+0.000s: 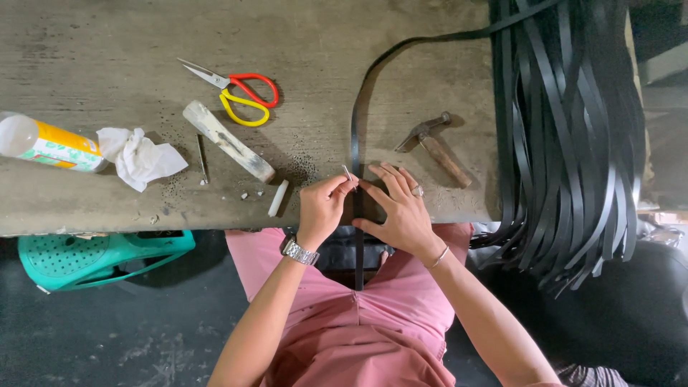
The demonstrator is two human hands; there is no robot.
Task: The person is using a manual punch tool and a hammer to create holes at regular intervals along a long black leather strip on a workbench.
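Here, left hand (324, 206) fingers pinch a small tool (347, 174); right hand (398, 208) flat on strap (355, 129) near table edge (215, 228).

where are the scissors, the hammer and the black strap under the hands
scissors (240, 97), head view, on the pivot where blades meet handles
hammer (437, 147), head view, on the wooden handle near the head
black strap (356, 136), head view, on the stretch above the hands
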